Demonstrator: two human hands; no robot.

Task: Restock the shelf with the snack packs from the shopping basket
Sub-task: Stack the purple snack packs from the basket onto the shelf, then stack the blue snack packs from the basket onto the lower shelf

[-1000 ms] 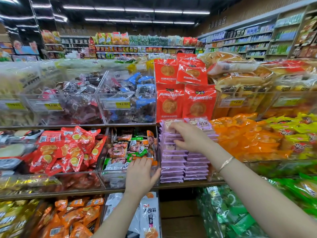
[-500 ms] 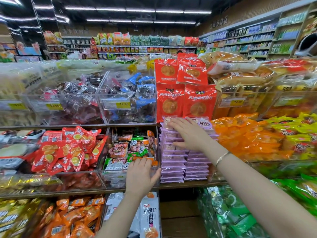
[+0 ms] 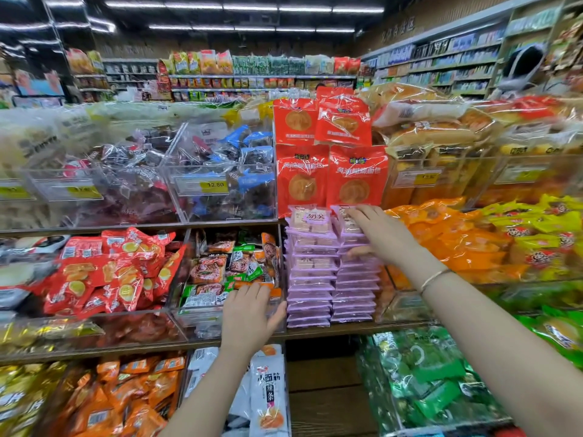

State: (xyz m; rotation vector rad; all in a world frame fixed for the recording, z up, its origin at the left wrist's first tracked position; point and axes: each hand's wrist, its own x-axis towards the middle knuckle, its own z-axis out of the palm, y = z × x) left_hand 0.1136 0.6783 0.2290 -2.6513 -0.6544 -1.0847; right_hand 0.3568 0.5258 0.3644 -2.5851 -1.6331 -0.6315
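Since the earlier frame, our right hand [image 3: 383,234] has slid from the left stack of purple snack packs [image 3: 310,269] to the right one, uncovering the left top pack. Its fingers [image 3: 362,212] lie over the top and the thumb presses the front lower down, pinching the upper packs. Our left hand [image 3: 249,313] rests, fingers relaxed, on the clear bin [image 3: 202,323]. Two tall stacks fill the shelf [image 3: 331,326], so we judge restocking well advanced. The basket is out of view, so we cannot tell what remains.
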